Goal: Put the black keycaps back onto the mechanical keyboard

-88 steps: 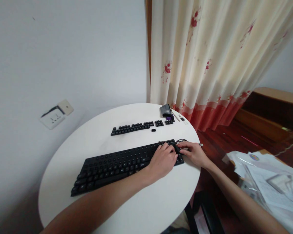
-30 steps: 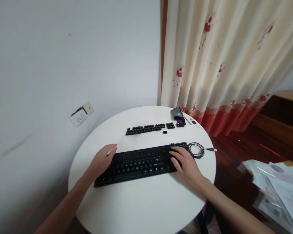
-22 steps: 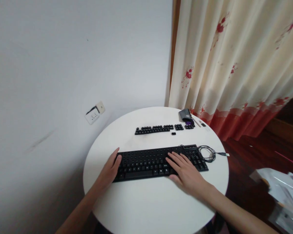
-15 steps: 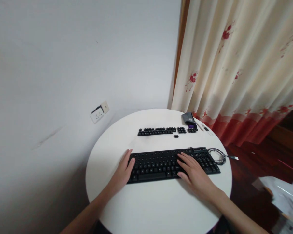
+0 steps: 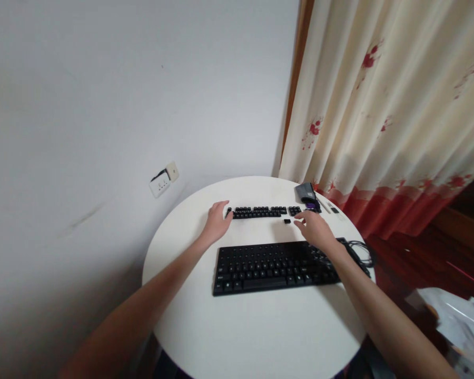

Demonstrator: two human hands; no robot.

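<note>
- At the left end of the keycap row (image 5: 256,213): left hand (image 5: 217,222), fingers spread.
- Just beside single keycap (image 5: 287,221): right hand (image 5: 315,229), fingers parted.
- On white table (image 5: 256,331): black keyboard (image 5: 264,267).

Lit softly, murky at lower left, throwing faint shadows on the worktop (image 5: 276,326), blurring towards the edges!

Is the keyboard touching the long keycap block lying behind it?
Apart. The head view shows a strip of white table between the keyboard and the keycap block.
</note>
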